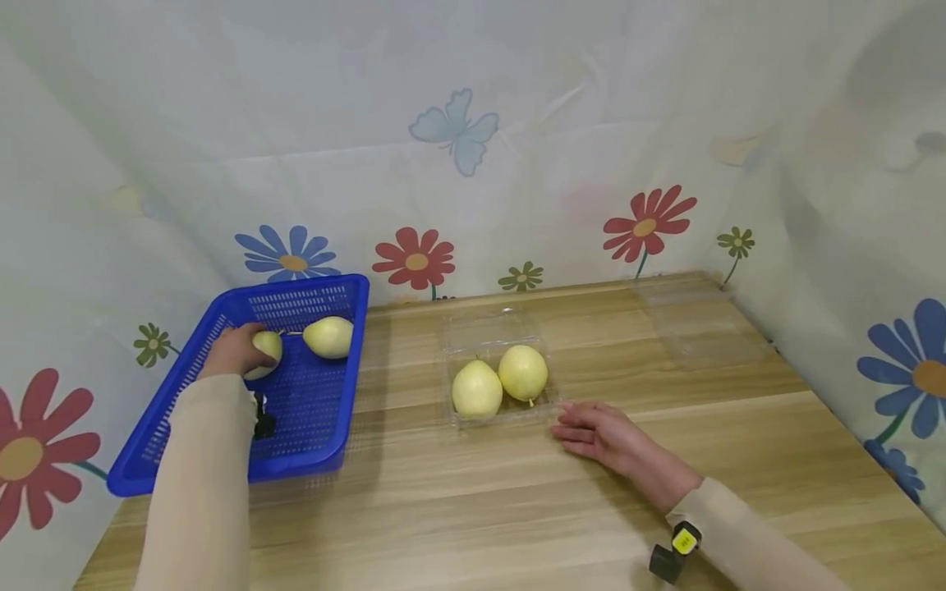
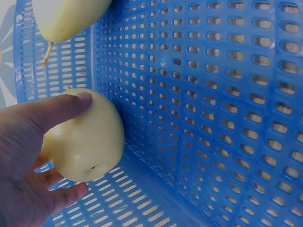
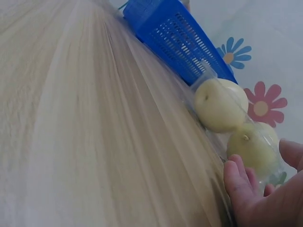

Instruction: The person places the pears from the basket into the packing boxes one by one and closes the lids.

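Observation:
Inside the blue plastic basket (image 1: pixel 306 468), my left hand (image 1: pixel 235 351) grips a pale yellow pear (image 2: pixel 90 137), thumb across its upper side and fingers curled below. A second pear (image 1: pixel 329 337) lies by the basket's right wall. Two more pears, the left one (image 1: pixel 476 389) and the right one (image 1: pixel 523 373), sit side by side in a clear plastic box (image 1: pixel 491 327) with its lid up at the back. My right hand (image 1: pixel 602 437) is by the box's front right corner, its fingers loosely extended and holding nothing. Whether its fingertips touch the box I cannot tell.
Another clear plastic piece (image 1: pixel 702 320) lies at the back right of the wooden table (image 1: pixel 443 517). A flower-printed curtain (image 1: pixel 562 156) surrounds the table at the back and sides. The basket takes up the table's left end.

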